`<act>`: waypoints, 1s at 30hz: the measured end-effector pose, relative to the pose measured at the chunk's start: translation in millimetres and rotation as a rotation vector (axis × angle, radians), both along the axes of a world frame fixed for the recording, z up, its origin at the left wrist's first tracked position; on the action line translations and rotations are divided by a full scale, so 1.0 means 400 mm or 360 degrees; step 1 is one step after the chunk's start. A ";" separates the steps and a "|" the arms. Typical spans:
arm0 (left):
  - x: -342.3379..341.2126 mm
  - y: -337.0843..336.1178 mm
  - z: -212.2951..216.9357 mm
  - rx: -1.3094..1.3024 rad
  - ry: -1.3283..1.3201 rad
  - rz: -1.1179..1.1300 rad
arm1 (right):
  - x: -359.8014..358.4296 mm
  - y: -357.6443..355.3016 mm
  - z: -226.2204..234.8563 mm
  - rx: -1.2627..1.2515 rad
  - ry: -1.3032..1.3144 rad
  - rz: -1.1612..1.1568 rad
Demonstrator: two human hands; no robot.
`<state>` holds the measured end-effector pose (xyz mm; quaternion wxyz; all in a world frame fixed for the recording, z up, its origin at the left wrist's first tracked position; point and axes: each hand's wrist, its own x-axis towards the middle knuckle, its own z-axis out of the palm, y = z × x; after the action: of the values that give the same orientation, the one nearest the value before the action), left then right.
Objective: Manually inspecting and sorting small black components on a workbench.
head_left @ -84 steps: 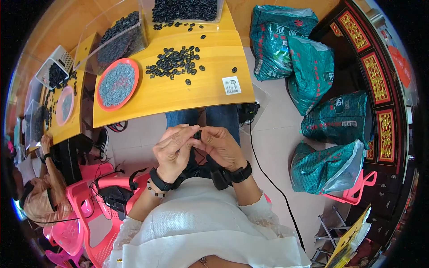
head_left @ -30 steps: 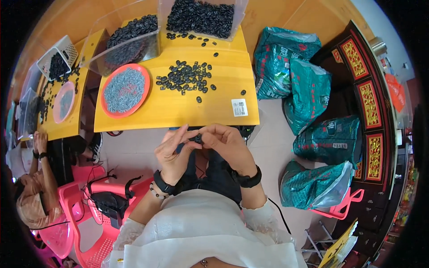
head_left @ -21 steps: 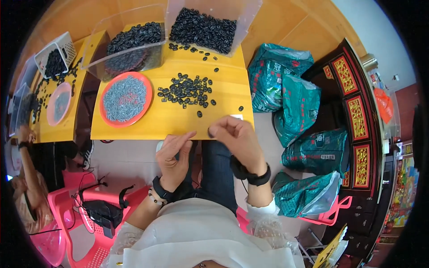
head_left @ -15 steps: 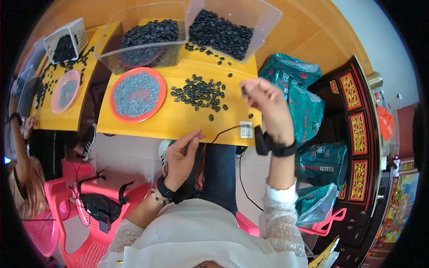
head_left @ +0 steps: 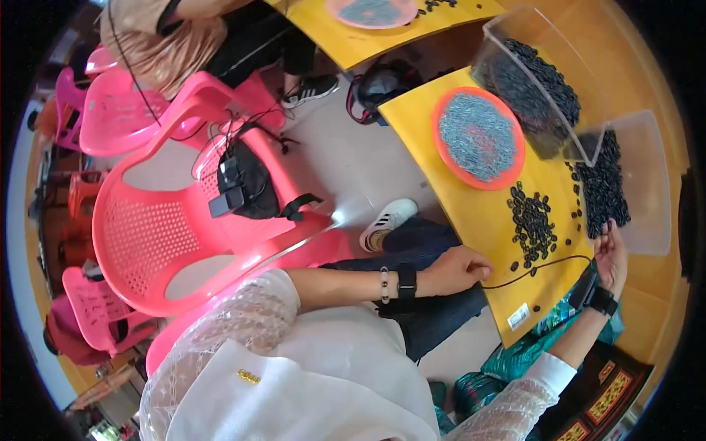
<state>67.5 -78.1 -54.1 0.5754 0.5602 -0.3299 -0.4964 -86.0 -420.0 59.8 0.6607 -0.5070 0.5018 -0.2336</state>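
At the table's near edge my left hand is closed, its fingers curled in; whatever they may hold is hidden. A thin black cable runs from beside it across the yellow table. My right hand is at the near end of a clear plastic bin full of small black oval pieces. Its fingers are loosely apart, the tips beside those pieces, and no piece shows between them. A loose pile of the same black pieces lies between my hands and a round red tray of grey metal bits.
A second clear bin of black pieces stands behind the tray. Left are pink chairs, one bearing a black bag, and a seated person at another yellow table. Teal bags lie beneath my right arm.
The view has swung left, showing more chairs. My right hand, which held a small black piece above the table's right side, is now at the bin. My left hand's fingers have curled in.
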 end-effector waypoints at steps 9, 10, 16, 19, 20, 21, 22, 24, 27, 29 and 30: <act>-0.006 -0.032 -0.024 -0.0201 -0.0246 -0.0112 | -0.019 0.040 0.005 -0.0087 -0.0031 0.0092; -0.012 -0.040 -0.025 -0.0162 -0.0162 -0.0130 | -0.026 0.039 0.001 -0.0120 0.0028 0.0103; 0.023 -0.010 -0.008 0.0064 0.0248 -0.0272 | 0.012 0.058 -0.044 -0.0184 0.0077 0.0181; 0.023 -0.017 0.000 0.0081 0.0375 -0.0353 | -0.008 0.081 -0.029 -0.0227 0.0118 -0.0071; 0.022 -0.019 0.000 0.0116 0.0436 -0.0343 | -0.019 0.077 -0.024 -0.0206 0.0155 -0.0100; 0.022 -0.020 0.002 0.0102 0.0431 -0.0369 | -0.024 0.072 -0.024 -0.0223 0.0153 -0.0125; 0.024 -0.020 0.010 0.0130 0.0437 -0.0365 | -0.021 0.066 -0.020 -0.0227 0.0224 -0.0175; 0.028 -0.019 0.013 0.0155 0.0437 -0.0362 | -0.016 0.038 -0.026 -0.0234 0.0287 -0.0227; 0.033 -0.014 0.013 0.0151 0.0448 -0.0351 | 0.008 -0.015 -0.039 -0.0278 0.0418 -0.0242; 0.041 -0.009 0.013 0.0175 0.0427 -0.0326 | 0.046 -0.027 -0.029 -0.0258 0.0423 -0.0161; 0.044 -0.008 0.010 0.0178 0.0421 -0.0311 | 0.062 -0.029 -0.023 -0.0240 0.0437 -0.0091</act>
<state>84.9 -81.4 -49.9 0.5307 0.4864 -0.2761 -0.6368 -61.2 -431.8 50.5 0.5389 -0.5679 0.5827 -0.2178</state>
